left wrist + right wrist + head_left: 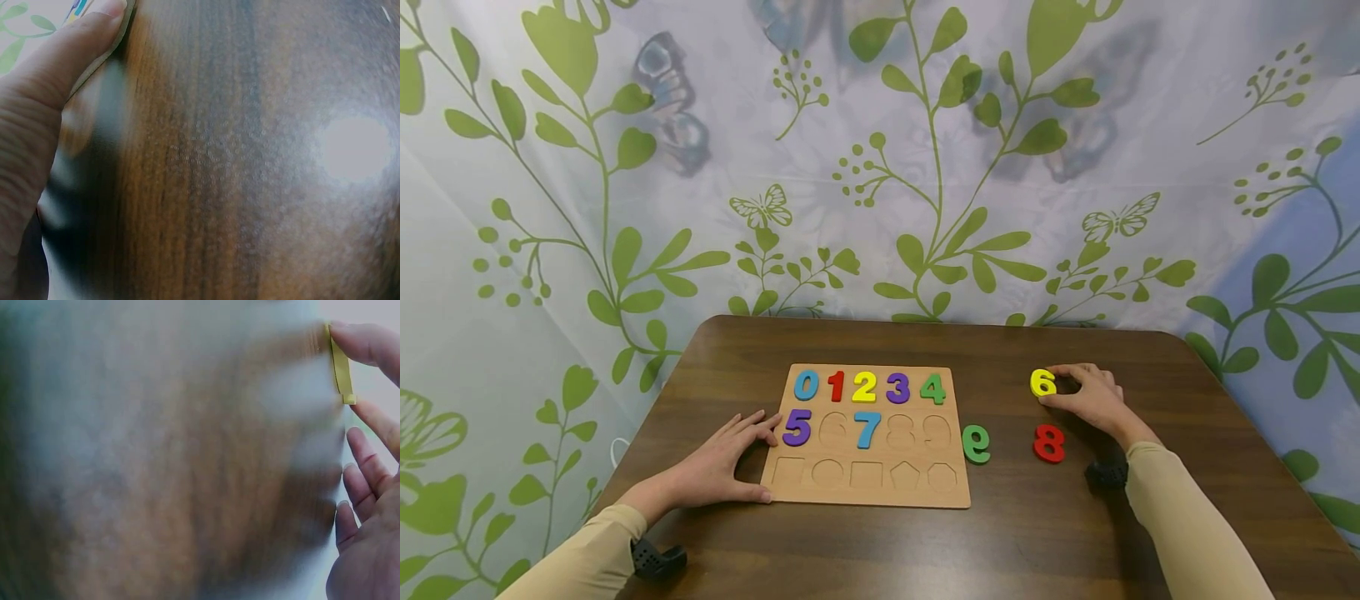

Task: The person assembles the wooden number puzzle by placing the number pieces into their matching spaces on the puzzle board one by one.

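A wooden number puzzle board lies on the table, with the numbers 0 to 5 and a blue number 7 in their recesses. My left hand rests at the board's left edge, its thumb and fingers touching the rim. To the right of the board, my right hand pinches a yellow number 6 between thumb and forefinger. In the right wrist view the yellow number 6 shows edge-on. A red number 8 lies below that hand, and a green number 9 lies against the board's right edge.
The brown wooden table reaches back to a curtain printed with leaves and butterflies. Along the board's bottom row are several shape recesses. Dark bands sit at both wrists.
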